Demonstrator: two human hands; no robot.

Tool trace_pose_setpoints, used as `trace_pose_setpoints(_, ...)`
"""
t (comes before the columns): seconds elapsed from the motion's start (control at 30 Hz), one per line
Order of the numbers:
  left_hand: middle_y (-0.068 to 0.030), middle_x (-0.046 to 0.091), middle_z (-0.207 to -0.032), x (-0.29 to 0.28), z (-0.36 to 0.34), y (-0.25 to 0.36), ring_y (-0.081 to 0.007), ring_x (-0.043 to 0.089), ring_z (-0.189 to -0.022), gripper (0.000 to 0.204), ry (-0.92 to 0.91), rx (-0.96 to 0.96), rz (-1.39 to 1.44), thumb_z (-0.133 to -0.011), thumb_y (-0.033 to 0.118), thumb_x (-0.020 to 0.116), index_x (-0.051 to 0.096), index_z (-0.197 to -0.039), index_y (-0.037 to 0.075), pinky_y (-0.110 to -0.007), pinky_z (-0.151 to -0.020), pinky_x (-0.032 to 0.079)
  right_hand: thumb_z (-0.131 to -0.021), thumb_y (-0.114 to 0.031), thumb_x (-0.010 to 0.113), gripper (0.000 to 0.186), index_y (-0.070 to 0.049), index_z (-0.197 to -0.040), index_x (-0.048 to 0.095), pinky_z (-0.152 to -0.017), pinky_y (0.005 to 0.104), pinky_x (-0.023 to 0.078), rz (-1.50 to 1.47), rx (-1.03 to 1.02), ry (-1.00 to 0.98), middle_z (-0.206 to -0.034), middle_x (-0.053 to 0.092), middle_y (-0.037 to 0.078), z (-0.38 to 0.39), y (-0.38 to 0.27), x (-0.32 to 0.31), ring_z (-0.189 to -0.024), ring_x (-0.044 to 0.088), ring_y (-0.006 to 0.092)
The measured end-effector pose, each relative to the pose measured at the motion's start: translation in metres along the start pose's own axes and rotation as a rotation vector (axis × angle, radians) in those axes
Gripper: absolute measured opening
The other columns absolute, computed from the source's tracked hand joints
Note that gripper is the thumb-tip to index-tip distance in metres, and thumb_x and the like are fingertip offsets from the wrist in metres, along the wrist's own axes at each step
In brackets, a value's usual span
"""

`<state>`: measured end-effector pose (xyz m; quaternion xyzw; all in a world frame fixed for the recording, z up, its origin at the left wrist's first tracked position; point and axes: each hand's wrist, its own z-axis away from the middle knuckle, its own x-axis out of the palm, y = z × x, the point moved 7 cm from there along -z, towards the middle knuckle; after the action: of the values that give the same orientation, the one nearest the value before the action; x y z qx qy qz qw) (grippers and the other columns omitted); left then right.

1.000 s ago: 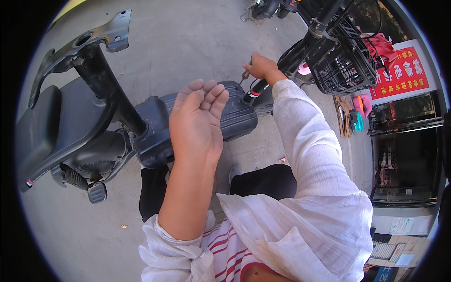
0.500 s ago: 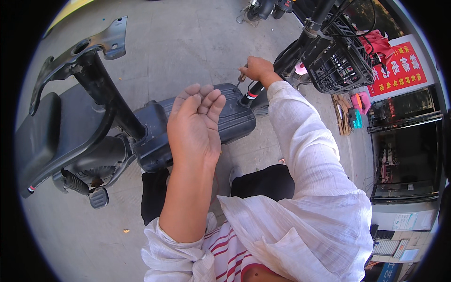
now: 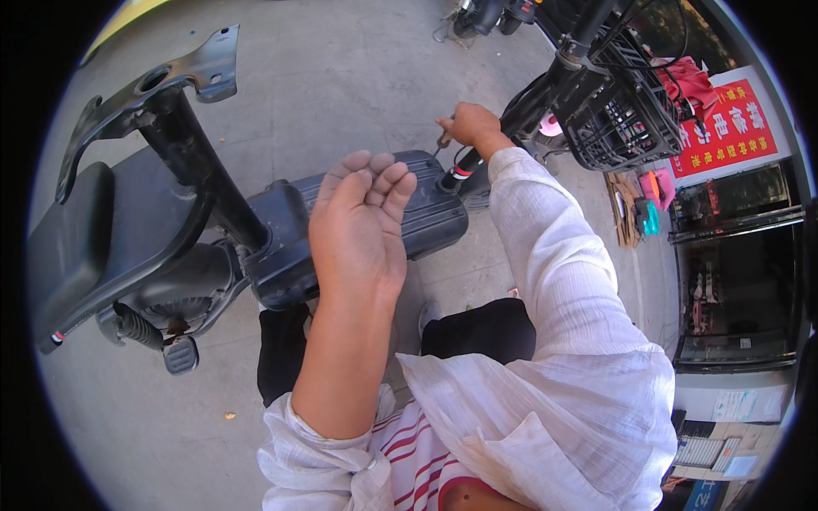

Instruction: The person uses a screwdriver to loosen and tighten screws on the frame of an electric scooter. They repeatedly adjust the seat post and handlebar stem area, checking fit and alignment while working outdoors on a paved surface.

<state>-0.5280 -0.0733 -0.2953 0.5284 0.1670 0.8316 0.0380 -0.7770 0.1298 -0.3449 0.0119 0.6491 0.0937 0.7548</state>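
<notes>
My right hand [image 3: 474,127] is closed around a screwdriver [image 3: 441,145]. Its thin shaft points down at the front end of a black ribbed box [image 3: 423,223], which lies low between the seat and the steering column of an electric bike. The contact at the tip is too small to make out. My left hand [image 3: 361,230] hovers above that box, palm up and loosely cupped. Its fingers are half curled with gaps between them, and no object shows in the palm. A black bracket [image 3: 153,81] tops the seat tube [image 3: 192,157], left of my left hand.
The bike's padded seat [image 3: 72,226] and pedal [image 3: 181,354] are at left. A black basket [image 3: 622,119] hangs at upper right, near a red sign [image 3: 728,128]. Cardboard and bags [image 3: 630,209] lie by the shopfront [image 3: 741,281]. Other vehicles [image 3: 494,15] stand behind.
The whole view has shifted slightly, so the bike appears a little further right. My right hand stays at the box's front end with the screwdriver; my left hand keeps its cupped pose.
</notes>
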Motion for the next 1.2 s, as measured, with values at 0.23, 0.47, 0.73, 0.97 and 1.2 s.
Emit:
trace_pose_setpoints(0.23, -0.0167, 0.055, -0.102, 0.001, 0.002, 0.002, -0.0219, 0.059, -0.091, 0.017, -0.013, -0.004, -0.008, -0.092, 0.000, 0.041, 0.049, -0.105, -0.005, -0.033, -0.085, 0.054, -0.085, -0.040, 0.062, 0.043, -0.004, -0.107, 0.060, -0.084, 0.0450, 0.049, -0.034, -0.175, 0.114, -0.107, 0.065, 0.020, -0.028, 0.010, 0.023, -0.100, 0.061, 0.0376)
trace_pose_setpoints(0.47, -0.0167, 0.055, -0.102, 0.003, 0.003, -0.001, -0.0215, 0.059, -0.091, 0.016, -0.016, -0.014, -0.015, -0.092, 0.000, 0.040, 0.050, -0.105, -0.005, -0.033, -0.084, 0.054, -0.086, -0.043, 0.060, 0.047, -0.003, -0.110, 0.058, -0.085, 0.0452, 0.049, -0.045, -0.043, 0.076, -0.110, 0.064, 0.021, -0.017, 0.018, 0.012, -0.104, 0.060, 0.0379)
trace_pose_setpoints(0.73, -0.0161, 0.056, -0.101, 0.001, 0.001, -0.001, -0.0208, 0.060, -0.090, 0.016, -0.019, -0.010, -0.012, -0.092, -0.001, 0.040, 0.050, -0.105, -0.005, -0.033, -0.084, 0.054, -0.085, -0.041, 0.061, 0.046, -0.003, -0.110, 0.057, -0.085, 0.0453, 0.049, 0.027, -0.044, 0.011, -0.111, 0.064, 0.021, -0.010, 0.009, 0.006, -0.105, 0.060, 0.0372)
trace_pose_setpoints(0.97, -0.0156, 0.056, -0.100, 0.001, 0.002, -0.002, -0.0204, 0.059, -0.088, 0.016, -0.012, -0.016, -0.016, -0.092, -0.001, 0.041, 0.050, -0.105, -0.004, -0.032, -0.083, 0.054, -0.085, -0.042, 0.062, 0.041, -0.006, -0.104, 0.060, -0.084, 0.0448, 0.049, 0.047, -0.181, 0.125, -0.109, 0.064, 0.018, -0.010, 0.008, 0.009, -0.104, 0.060, 0.0357)
trace_pose_setpoints(1.2, -0.0154, 0.057, -0.099, 0.002, 0.001, -0.005, -0.0199, 0.060, -0.086, 0.017, -0.015, -0.023, -0.016, -0.092, 0.000, 0.041, 0.049, -0.106, -0.004, -0.032, -0.081, 0.054, -0.086, -0.040, 0.063, 0.039, -0.007, -0.106, 0.058, -0.083, 0.0455, 0.049, 0.043, -0.178, 0.125, -0.112, 0.062, 0.017, -0.011, 0.014, 0.011, -0.105, 0.059, 0.0361)
